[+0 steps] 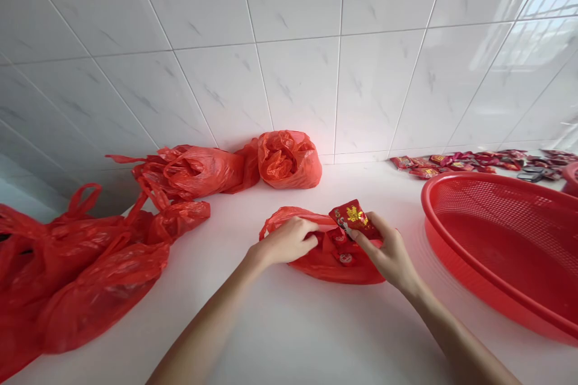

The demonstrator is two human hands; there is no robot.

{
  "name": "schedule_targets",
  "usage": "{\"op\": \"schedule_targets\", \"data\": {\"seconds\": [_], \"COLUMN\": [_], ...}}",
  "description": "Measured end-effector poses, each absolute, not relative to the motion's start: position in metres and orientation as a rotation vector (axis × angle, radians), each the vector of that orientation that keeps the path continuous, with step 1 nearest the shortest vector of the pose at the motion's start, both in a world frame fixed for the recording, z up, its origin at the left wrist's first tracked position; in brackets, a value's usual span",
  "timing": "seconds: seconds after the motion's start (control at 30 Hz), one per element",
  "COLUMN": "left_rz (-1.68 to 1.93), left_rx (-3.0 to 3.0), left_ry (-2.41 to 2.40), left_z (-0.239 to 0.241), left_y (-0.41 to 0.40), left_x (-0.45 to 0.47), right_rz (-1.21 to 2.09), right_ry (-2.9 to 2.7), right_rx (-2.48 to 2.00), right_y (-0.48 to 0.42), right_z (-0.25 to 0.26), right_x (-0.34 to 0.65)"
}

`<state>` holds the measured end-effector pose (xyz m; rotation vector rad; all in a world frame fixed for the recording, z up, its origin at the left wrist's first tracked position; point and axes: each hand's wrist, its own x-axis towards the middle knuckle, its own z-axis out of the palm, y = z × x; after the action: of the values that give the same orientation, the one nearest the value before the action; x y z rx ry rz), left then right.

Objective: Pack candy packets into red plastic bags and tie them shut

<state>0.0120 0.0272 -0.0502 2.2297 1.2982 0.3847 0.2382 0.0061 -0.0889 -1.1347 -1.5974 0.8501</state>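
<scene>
A small red plastic bag (332,264) lies open on the white table in front of me. My left hand (286,242) is closed on the bag's rim, pinching it at the left side. My right hand (389,252) grips a small red packet with gold print (353,216) just above the bag's mouth. Small red sweets (345,258) show inside the bag between my hands.
Several filled red plastic bags (90,264) lie at the left, and more red bags (289,159) rest against the white tiled wall. A large red mesh basket (506,252) stands at the right. Several red wrapped sweets (469,162) and dark scissors (535,175) lie at the back right.
</scene>
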Motion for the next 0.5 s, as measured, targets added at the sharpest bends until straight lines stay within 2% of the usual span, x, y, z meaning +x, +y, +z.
{"op": "schedule_targets", "data": {"seconds": [0.1, 0.2, 0.5], "left_rz": [0.404, 0.576, 0.866], "left_rx": [2.167, 1.992, 1.616], "left_ry": [1.316, 1.296, 1.066], "left_z": [-0.038, -0.027, -0.034], "left_y": [0.025, 0.023, 0.022], "left_x": [0.004, 0.0, 0.015], "right_rz": [0.809, 0.879, 1.266], "right_ry": [-1.713, -1.795, -1.778], "right_rx": [-1.189, -1.202, -0.775], "right_y": [0.006, 0.005, 0.0], "right_z": [-0.092, -0.095, -0.085], "right_x": [0.237, 0.235, 0.231]}}
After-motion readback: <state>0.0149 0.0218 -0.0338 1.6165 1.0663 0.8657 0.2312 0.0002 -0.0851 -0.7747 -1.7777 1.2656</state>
